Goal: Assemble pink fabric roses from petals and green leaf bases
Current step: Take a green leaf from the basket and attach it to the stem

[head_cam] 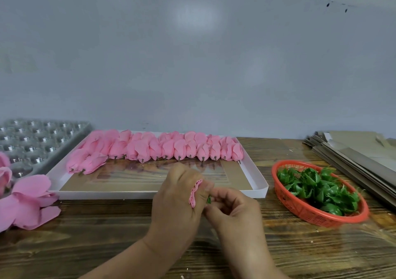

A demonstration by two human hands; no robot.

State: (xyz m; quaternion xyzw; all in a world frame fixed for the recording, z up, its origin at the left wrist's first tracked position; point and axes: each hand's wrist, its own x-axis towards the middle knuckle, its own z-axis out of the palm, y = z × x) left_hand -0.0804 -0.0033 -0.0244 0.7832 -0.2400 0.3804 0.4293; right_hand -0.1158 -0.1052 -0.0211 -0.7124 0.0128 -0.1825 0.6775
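Both hands meet over the wooden surface (107, 246), just in front of the white tray (257, 178); left hand (177, 199) has its grip pinched on a stack of pink petals (194, 193), edges poking out by the thumb; right hand (233, 208) grips a green leaf base (209, 199) in curled fingers, right beside the petals; finished roses (154, 148) line the tray's far side; red basket (304, 210) of leaf bases (315, 184) sits to the right; loose petals (27, 201) lie at the left edge.
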